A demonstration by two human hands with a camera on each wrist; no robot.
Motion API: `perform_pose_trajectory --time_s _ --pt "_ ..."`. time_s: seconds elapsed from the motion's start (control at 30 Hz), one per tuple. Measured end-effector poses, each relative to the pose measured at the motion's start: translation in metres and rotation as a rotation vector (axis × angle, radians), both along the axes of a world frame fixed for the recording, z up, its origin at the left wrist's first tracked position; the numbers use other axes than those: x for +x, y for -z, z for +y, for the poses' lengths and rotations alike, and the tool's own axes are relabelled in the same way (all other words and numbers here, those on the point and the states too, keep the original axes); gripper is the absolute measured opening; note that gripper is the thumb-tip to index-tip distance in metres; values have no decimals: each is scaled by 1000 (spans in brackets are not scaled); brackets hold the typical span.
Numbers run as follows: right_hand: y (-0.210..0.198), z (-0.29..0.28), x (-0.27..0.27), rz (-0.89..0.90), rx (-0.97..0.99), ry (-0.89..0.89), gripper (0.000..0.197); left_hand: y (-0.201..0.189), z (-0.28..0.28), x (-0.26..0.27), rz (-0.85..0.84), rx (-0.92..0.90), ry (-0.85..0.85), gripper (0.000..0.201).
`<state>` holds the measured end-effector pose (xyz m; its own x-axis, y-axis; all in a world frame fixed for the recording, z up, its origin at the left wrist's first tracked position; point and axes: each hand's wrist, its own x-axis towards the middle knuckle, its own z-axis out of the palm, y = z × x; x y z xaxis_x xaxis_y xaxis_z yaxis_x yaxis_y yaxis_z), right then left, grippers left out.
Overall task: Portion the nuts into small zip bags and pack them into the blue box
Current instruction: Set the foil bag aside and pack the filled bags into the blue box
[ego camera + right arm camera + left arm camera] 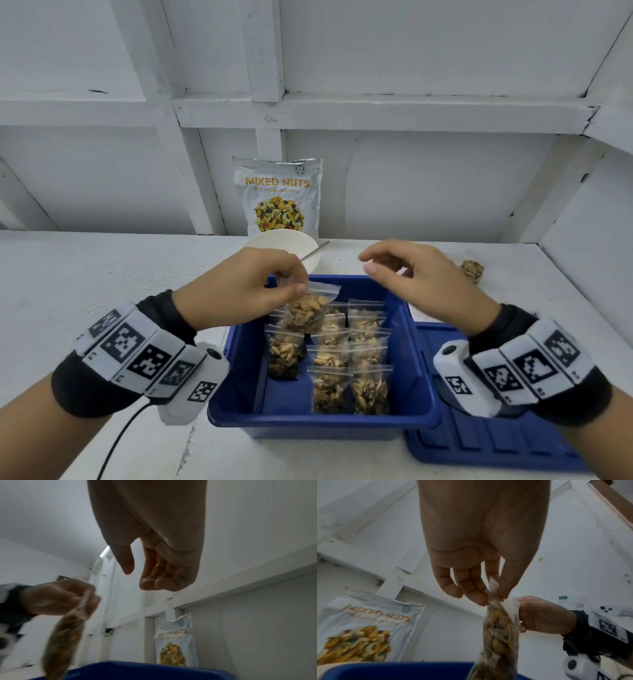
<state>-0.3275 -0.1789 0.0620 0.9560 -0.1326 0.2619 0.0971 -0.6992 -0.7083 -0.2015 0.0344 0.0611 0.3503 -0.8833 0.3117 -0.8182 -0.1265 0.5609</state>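
My left hand [250, 287] pinches the top of a small zip bag of nuts [306, 313] between thumb and fingers and holds it hanging over the back left of the blue box [239, 407]. The left wrist view shows the same bag [501, 631] dangling from my fingertips [494, 595]. Several filled zip bags [349, 356] lie in rows inside the box. My right hand [407, 270] hovers over the box's back right with loosely curled fingers, holding nothing; the right wrist view shows those fingers [154, 580] empty.
A white bowl [284, 245] with a spoon [315, 253] stands behind the box, and the mixed nuts pouch [277, 198] leans on the wall. A further bag of nuts [472, 270] lies at the right. The blue lid [479, 442] rests right of the box.
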Motion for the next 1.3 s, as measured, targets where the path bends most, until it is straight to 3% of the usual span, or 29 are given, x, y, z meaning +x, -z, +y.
perform_pose_trajectory --time_s 0.2,0.3,0.37,0.53,0.63,0.8,0.93,1.1,1.3 --pt "27 -71 16 86 -98 274 20 27 18 7 73 199 -17 7" --pt "51 -108 27 167 -139 406 23 42 20 10 56 333 -22 18" --pt "68 -131 34 220 -173 472 25 51 19 10 23 418 -29 12" --pt "100 -169 46 352 -271 601 40 71 12 9 -99 572 -46 18" --pt "108 -178 52 432 -309 627 48 77 9 7 -263 638 -62 21" --pt "112 -186 57 589 -390 635 48 83 9 5 -436 657 -73 25" --pt "113 -185 58 500 -407 659 24 87 10 8 -476 682 -58 25" --pt "109 -174 54 412 -384 603 17 87 8 6 -454 658 -74 26" --pt "71 -140 52 257 -420 482 16 85 8 5 -423 644 -86 27"
